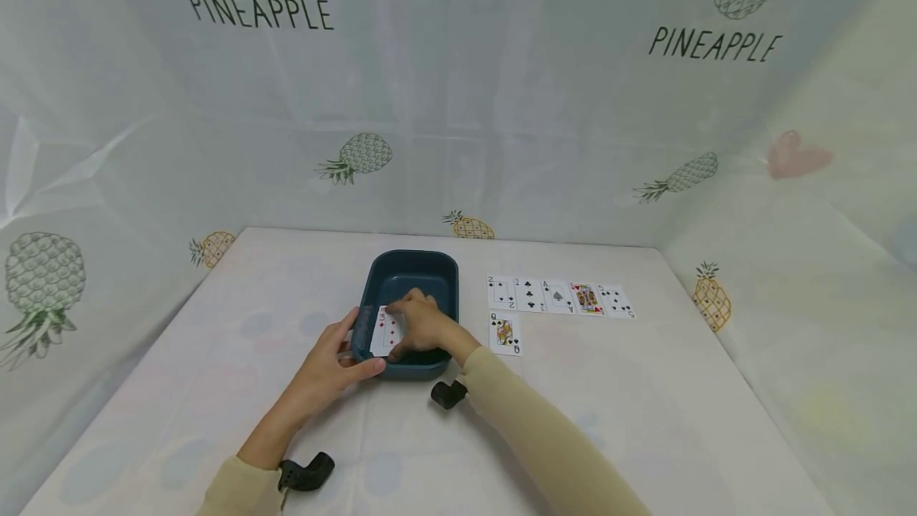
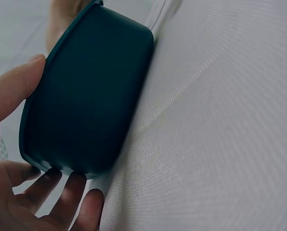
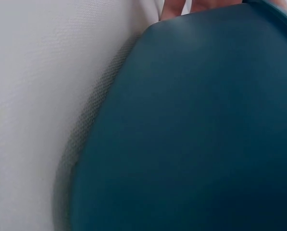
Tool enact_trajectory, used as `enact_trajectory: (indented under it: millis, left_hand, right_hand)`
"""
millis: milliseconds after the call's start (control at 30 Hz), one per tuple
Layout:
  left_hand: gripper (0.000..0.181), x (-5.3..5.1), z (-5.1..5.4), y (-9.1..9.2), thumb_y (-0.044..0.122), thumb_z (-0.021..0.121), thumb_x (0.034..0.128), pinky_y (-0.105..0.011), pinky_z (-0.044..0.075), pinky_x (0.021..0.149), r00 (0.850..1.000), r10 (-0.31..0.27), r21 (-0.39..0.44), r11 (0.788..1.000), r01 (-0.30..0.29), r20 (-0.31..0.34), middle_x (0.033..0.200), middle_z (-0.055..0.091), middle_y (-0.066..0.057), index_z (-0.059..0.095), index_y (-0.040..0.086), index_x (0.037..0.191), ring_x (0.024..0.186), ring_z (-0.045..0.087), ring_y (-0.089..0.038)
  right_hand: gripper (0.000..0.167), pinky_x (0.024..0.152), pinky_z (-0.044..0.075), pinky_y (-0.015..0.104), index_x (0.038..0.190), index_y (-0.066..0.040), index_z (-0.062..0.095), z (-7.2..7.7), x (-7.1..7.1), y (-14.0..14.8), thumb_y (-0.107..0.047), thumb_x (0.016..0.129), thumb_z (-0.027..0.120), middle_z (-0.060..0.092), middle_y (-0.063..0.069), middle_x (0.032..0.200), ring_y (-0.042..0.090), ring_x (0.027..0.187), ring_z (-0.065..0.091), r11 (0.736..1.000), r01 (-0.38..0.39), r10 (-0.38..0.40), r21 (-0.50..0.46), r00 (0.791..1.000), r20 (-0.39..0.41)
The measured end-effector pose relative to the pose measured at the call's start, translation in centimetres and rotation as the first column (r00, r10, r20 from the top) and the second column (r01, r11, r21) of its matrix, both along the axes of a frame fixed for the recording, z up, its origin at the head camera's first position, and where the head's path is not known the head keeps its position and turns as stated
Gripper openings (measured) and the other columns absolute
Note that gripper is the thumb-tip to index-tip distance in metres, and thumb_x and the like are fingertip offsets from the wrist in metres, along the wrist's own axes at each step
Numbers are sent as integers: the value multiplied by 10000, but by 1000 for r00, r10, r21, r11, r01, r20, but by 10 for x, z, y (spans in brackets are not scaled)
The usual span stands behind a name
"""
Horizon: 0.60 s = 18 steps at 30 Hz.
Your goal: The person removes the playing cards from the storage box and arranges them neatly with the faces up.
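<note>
A dark blue plastic tub (image 1: 410, 256) stands on the table. My left hand (image 1: 325, 365) grips its near left corner, the thumb on the near rim and the fingers along the left side. In the left wrist view the thumb and fingers of the left hand (image 2: 42, 197) hold the tub's wall (image 2: 90, 91) from two sides. My right hand (image 1: 423, 323) reaches inside the tub and holds a playing card (image 1: 384, 338) with red diamonds between thumb and fingers. Only the tub's outer wall (image 3: 191, 120) fills the right wrist view, which hides the right hand's fingers.
Right of the tub lies a row of several face-up playing cards (image 1: 530, 295). A queen card (image 1: 505, 333) lies below the row's left end. The table (image 1: 609, 420) has a pale cloth, and a pineapple-print sheet (image 1: 458, 86) hangs behind and at the sides.
</note>
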State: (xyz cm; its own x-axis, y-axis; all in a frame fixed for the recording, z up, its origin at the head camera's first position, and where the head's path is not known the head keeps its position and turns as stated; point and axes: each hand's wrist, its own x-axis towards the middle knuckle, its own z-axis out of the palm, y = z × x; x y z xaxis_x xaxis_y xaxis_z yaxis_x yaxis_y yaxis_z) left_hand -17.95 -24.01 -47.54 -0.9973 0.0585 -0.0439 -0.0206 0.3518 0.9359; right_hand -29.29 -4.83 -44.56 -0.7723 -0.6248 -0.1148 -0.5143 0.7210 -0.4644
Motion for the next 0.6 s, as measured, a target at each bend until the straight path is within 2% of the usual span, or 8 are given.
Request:
enact_trajectory:
  millis: [233, 433, 600]
  left_hand:
    - [1068, 0, 0, 1, 310, 848, 936, -278, 567, 954, 1000, 3, -14, 1000, -3, 2, 1662, 228, -207, 141, 171, 1724, 1347, 584, -394]
    - [1075, 1, 2, 1, 330, 850, 933, -315, 575, 973, 1000, 3, -30, 1000, -3, -6, 1640, 251, -226, 142, 159, 1723, 1337, 592, -393]
    - [1089, 1, 2, 2, 334, 864, 918, -287, 574, 954, 1000, 7, -28, 1000, -7, -5, 1638, 255, -220, 150, 167, 1723, 1318, 609, -377]
  right_hand:
    - [848, 952, 473, 362, 1509, -202, 602, 0, -1, 1, -309, 762, 989, 509, 94, 1381, 220, 1114, 462, 1000, 4, -4, -19, 1000, 5]
    - [847, 1001, 498, 346, 1509, -170, 594, 3, -2, 2, -253, 765, 991, 537, 105, 1379, 198, 1104, 528, 999, -8, 8, -44, 1000, 0]
    - [852, 987, 499, 325, 1503, -158, 599, 4, -2, 3, -247, 755, 998, 559, 109, 1366, 182, 1082, 534, 999, -10, 10, -48, 1000, -7]
